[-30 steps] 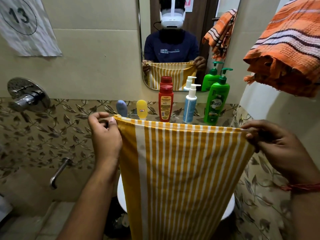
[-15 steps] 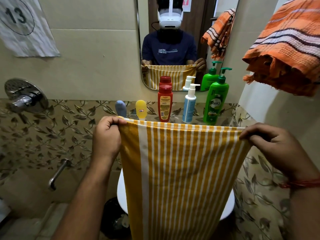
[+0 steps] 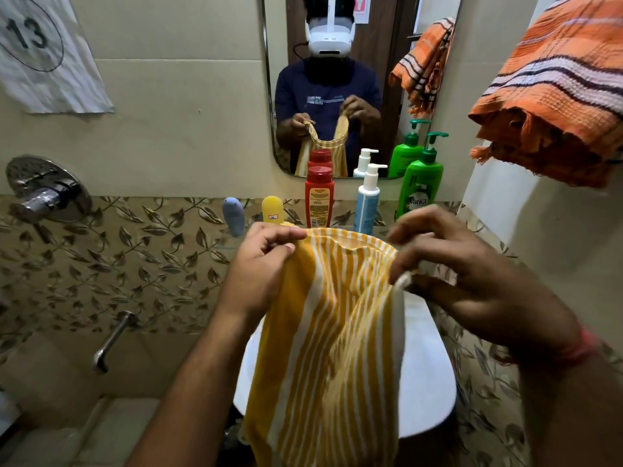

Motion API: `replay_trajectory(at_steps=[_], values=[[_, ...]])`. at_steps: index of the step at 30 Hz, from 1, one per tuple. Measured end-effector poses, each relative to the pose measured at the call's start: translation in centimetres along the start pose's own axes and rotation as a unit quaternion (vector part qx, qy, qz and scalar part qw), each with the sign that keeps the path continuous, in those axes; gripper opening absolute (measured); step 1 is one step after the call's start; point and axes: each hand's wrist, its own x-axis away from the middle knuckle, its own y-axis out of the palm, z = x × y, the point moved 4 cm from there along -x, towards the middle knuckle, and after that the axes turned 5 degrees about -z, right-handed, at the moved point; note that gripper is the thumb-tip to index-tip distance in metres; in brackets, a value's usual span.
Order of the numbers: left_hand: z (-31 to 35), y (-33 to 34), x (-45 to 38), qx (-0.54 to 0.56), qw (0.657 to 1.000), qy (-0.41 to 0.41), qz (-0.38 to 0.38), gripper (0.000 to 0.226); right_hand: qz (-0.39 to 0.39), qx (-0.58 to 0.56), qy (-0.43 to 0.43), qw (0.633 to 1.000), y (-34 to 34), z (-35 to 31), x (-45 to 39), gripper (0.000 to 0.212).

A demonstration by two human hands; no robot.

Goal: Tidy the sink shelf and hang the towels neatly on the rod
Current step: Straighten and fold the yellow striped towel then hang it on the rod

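A yellow and white striped towel [image 3: 333, 338] hangs in front of me over the white sink [image 3: 428, 382]. My left hand [image 3: 259, 264] pinches its top left corner. My right hand [image 3: 472, 281] pinches the top right corner between thumb and fingers. The two corners are close together, so the towel sags in a fold between them. An orange striped towel [image 3: 559, 96] hangs bunched at the upper right. On the shelf behind stand a red bottle [image 3: 319, 197], a blue and white pump bottle [image 3: 368, 200], a green pump bottle [image 3: 421, 180], a yellow tube [image 3: 272, 210] and a grey-blue tube [image 3: 233, 215].
A mirror [image 3: 337, 79] above the shelf reflects me and the towels. A chrome shower valve [image 3: 47, 193] and a spout [image 3: 113, 338] stick out of the leaf-patterned tiled wall at the left. A paper with the number 13 [image 3: 43, 52] hangs at the upper left.
My hands have moved toward each other, bringing the towel's two top corners close. The towel, stretched flat before, now folds and sags in the middle.
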Motion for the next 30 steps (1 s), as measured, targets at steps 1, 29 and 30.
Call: replay_trajectory(at_steps=[1, 29, 30], values=[[0.3, 0.9, 0.2, 0.006, 1.000, 0.006, -0.022, 0.031, -0.010, -0.029, -0.005, 1.000, 0.7, -0.6, -1.0, 0.014], [-0.8, 3.2, 2.2, 0.132, 0.988, 0.007, -0.074, 0.023, 0.100, 0.006, 0.075, 0.992, 5.5, 0.2, -4.6, 0.009], [-0.8, 3.3, 2.3, 0.140, 0.987, 0.004, -0.084, 0.024, 0.111, -0.001, 0.079, 0.991, 5.4, 0.3, -4.5, 0.008]])
